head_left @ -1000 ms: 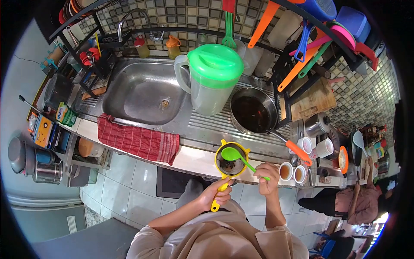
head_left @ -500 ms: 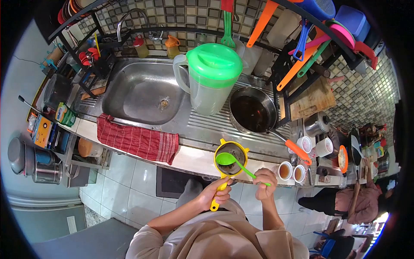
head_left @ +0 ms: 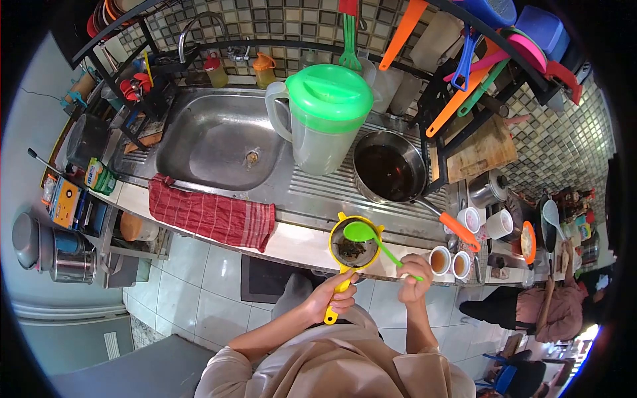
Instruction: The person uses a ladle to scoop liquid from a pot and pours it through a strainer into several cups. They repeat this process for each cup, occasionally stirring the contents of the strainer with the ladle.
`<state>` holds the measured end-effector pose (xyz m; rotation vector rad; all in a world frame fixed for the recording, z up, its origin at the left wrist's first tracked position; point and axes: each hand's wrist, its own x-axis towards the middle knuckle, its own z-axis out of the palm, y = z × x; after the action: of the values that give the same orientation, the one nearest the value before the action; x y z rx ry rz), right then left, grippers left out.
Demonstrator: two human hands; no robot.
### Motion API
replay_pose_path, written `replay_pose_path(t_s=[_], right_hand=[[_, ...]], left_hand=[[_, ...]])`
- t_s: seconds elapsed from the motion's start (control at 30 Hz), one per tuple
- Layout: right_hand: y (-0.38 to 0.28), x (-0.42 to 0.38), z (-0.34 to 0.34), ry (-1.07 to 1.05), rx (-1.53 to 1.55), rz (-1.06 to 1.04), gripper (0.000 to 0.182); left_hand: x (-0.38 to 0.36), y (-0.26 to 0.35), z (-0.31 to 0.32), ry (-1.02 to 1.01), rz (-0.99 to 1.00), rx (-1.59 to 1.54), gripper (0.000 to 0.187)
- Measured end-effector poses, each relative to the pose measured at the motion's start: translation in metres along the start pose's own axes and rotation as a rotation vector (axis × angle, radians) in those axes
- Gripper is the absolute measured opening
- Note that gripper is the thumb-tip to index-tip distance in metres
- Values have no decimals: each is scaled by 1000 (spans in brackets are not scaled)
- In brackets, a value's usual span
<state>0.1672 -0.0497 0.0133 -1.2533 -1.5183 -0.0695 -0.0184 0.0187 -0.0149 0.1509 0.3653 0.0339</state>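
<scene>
My left hand (head_left: 330, 296) is closed round the handle of a yellow strainer (head_left: 344, 285), whose round mesh bowl is over the counter's front edge. Dark wet leaves (head_left: 352, 252) lie in the mesh. In my right hand (head_left: 415, 275) is the handle of a green ladle (head_left: 359, 231), its bowl above the far side of the strainer. Two white cups of brown liquid, a left cup (head_left: 439, 260) and a right cup (head_left: 461, 264), stand just right of my right hand. Beyond the strainer, a pan (head_left: 391, 166) with an orange handle holds dark liquid.
A pitcher (head_left: 325, 139) with a green lid stands between the sink (head_left: 219, 149) and the pan. A red cloth (head_left: 209, 213) hangs over the counter edge. Utensils hang from the rack at upper right. Another person (head_left: 554, 308) stands at the counter's far right.
The ladle's bowl has moved up and slightly right, from the strainer's middle to its far side, uncovering the dark leaves. My right hand has shifted slightly; my left hand stays put.
</scene>
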Motion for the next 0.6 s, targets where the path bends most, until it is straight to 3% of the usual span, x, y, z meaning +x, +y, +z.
replay_pose_path(t_s=[0.03,0.07,0.13,0.27,0.6], right_hand=[[0,-2,0,130,-13,4,38],[0,-4,0,129,-12,4,38],[-2,-8,-1,302,123,153,45],[-8,-3,-2,420,312,182,43],[-16,13,-8,531,364,124,37]], left_hand=[[-1,0,2,1,1,-1,24],[-2,1,5,10,15,20,24],[-4,1,12,19,30,40,24],[-6,0,24,-24,73,58,23],[-3,6,48,-118,130,45,23]])
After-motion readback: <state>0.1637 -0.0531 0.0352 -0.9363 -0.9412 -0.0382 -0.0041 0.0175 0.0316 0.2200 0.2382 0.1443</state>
